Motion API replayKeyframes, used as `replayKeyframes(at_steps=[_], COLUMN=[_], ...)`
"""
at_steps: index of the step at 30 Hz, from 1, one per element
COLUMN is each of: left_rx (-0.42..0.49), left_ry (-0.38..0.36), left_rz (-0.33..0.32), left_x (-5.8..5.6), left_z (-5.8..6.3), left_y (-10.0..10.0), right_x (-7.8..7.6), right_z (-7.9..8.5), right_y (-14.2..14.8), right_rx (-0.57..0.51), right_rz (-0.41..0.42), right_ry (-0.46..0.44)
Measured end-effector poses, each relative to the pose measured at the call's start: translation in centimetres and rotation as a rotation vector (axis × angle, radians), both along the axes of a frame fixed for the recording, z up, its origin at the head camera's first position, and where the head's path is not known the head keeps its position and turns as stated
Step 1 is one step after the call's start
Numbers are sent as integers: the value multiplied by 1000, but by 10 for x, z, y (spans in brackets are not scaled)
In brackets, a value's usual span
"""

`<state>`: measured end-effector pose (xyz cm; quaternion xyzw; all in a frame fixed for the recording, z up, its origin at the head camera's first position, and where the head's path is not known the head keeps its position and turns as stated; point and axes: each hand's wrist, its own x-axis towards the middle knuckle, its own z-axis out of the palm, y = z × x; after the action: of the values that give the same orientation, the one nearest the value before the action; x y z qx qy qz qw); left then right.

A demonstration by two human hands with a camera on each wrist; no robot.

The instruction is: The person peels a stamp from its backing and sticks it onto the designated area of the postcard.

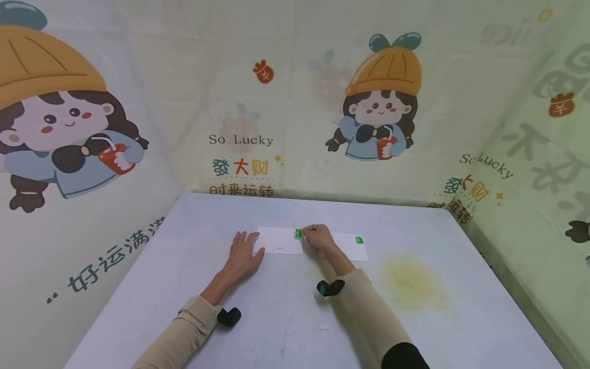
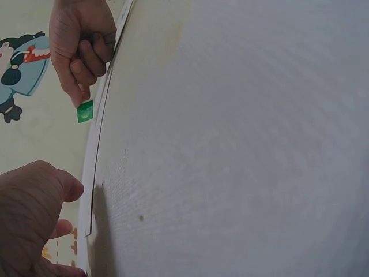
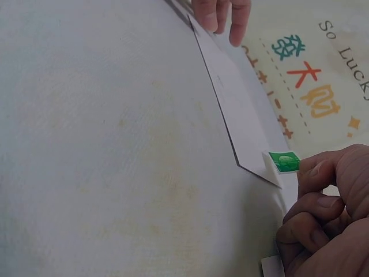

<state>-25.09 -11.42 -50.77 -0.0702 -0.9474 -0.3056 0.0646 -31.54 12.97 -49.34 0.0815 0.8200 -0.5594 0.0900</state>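
My right hand pinches a small green stamp between thumb and forefinger, its other fingers curled in. The stamp is held over the right end of a white envelope; whether it touches the paper I cannot tell. At the envelope's left end rests my left hand, fingers spread, with fingertips at the paper's edge. A second white envelope lies to the right, partly covered by my right hand and wrist. In its upper right corner sits another green stamp.
Both envelopes lie on a white table with a yellowish stain on its right side. Printed cloth with cartoon figures hangs behind the table and along its sides. Small black devices are strapped at both wrists.
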Motion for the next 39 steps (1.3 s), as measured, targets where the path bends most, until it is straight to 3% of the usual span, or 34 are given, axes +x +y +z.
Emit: replayKeyframes(at_steps=[23, 32, 39], left_rx=[-37, -62, -65], left_ry=[12, 45, 39], left_rz=[26, 21, 23], left_x=[-3, -3, -3], left_z=[-4, -7, -8], left_y=[2, 2, 2], right_x=[-5, -3, -2], right_z=[-1, -4, -7], right_y=[-7, -13, -17], right_rx=[112, 221, 285], right_rz=[-17, -35, -40], right_ry=[67, 177, 196])
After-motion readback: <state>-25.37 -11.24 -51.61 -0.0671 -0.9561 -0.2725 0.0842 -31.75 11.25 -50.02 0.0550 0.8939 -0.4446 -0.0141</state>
